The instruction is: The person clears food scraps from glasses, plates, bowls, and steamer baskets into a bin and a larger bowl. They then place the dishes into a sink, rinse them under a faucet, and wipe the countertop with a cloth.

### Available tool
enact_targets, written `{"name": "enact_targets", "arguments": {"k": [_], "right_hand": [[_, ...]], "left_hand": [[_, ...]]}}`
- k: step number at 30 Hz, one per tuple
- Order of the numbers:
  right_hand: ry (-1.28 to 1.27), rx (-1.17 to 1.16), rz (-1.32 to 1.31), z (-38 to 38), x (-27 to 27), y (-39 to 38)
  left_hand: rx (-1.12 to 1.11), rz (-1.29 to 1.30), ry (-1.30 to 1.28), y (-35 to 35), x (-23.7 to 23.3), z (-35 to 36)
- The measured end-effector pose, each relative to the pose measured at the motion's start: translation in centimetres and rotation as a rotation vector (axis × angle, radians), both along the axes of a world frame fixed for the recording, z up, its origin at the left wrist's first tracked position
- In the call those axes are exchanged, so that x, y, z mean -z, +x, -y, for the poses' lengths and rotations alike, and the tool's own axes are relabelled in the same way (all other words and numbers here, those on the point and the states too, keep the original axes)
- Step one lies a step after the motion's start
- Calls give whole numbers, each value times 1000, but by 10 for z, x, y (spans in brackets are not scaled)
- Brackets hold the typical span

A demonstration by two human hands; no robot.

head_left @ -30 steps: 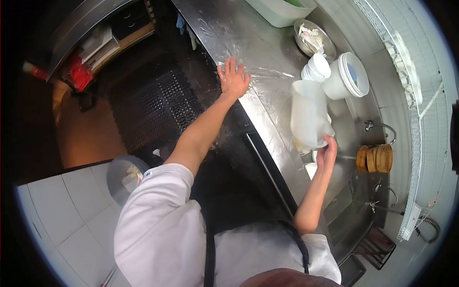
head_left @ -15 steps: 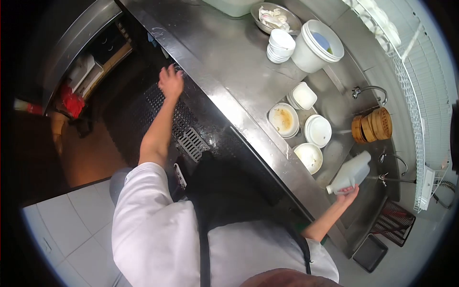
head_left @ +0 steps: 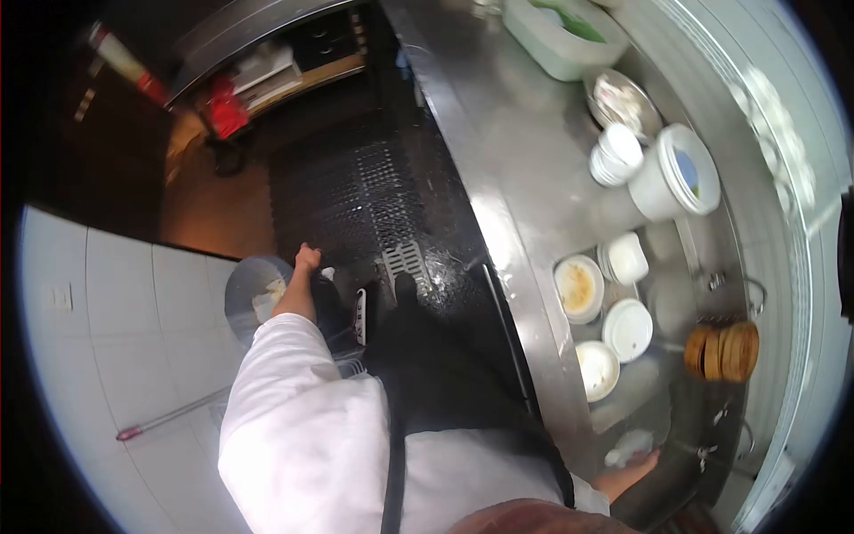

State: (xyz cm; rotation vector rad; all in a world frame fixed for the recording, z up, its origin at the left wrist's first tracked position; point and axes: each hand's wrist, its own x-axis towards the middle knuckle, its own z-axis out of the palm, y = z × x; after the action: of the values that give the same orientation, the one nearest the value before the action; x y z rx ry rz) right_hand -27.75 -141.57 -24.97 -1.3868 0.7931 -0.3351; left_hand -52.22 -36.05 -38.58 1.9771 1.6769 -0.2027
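My left hand (head_left: pixel 308 258) hangs low at the left, over the floor and close to the rim of a round bin (head_left: pixel 233 307) with pale refuse in it. Its fingers point away from me and are blurred. A small white scrap (head_left: pixel 328 273) shows just right of the hand. At the lower right, my right hand (head_left: pixel 633 473) is closed on a translucent plastic jug (head_left: pixel 630 445), held over the sink (head_left: pixel 663 307). Left of the jug, in the sink, sit a bowl with brown residue (head_left: pixel 580 289), white bowls (head_left: pixel 627 329) and another food-stained bowl (head_left: pixel 597 370).
Stacked bamboo steamers (head_left: pixel 722 352) stand by the taps (head_left: pixel 754 296). Along the steel counter (head_left: pixel 498 116) are a white bucket (head_left: pixel 663 182), stacked white cups (head_left: pixel 616 156), a metal bowl (head_left: pixel 654 111) and a pale tub (head_left: pixel 551 49). A floor grate (head_left: pixel 406 260) lies ahead of my shoe (head_left: pixel 360 316).
The view has turned leftward. My left hand has swung down and back towards the bin, its fingers no longer visibly spread. My right hand still holds the jug, now lower in view.
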Motion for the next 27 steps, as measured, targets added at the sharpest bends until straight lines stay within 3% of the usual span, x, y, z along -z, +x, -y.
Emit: {"name": "enact_targets", "arguments": {"k": [2,5,6,7,8,9,10,12,13,14,16,19,23,27], "right_hand": [[-966,380,-1196,-67,-34,34],[-1196,63,-997,-113,-19,64],[-1265,-37,-939,-138,-23,63],[-1447,4,-586,-175,-13,74],[-1435,-66,-491,-209,-7,91],[-1421,-47,-271,-248,3,108],[-1150,-67,-113,-330,-13,118],[-1203,-287,93,-446,-16,154],[-976,-407,234,-548,-52,147],[-1032,-527,293,-602,-51,159],[-795,-809,500,-714,-46,167],[-545,-1164,476,-868,-61,145],[-120,-1477,151,-1009,-45,137],[335,-1353,-222,-1119,10,170]], "left_hand": [[-48,20,36,-30,17,-6],[-98,11,14,-61,18,-15],[-110,18,48,-76,39,-24],[-116,35,2,-92,60,-30],[-117,50,-46,-109,86,-37],[-115,62,-100,-122,98,-45],[-210,107,-263,-129,91,-42],[-408,206,-570,-119,53,-34],[-431,224,-600,-119,46,-36],[-458,246,-629,-119,40,-40],[-498,306,-657,-124,33,-51],[-541,417,-597,-142,36,-74],[-635,500,-535,-139,19,-106],[-684,676,-521,-143,36,-149]]}}
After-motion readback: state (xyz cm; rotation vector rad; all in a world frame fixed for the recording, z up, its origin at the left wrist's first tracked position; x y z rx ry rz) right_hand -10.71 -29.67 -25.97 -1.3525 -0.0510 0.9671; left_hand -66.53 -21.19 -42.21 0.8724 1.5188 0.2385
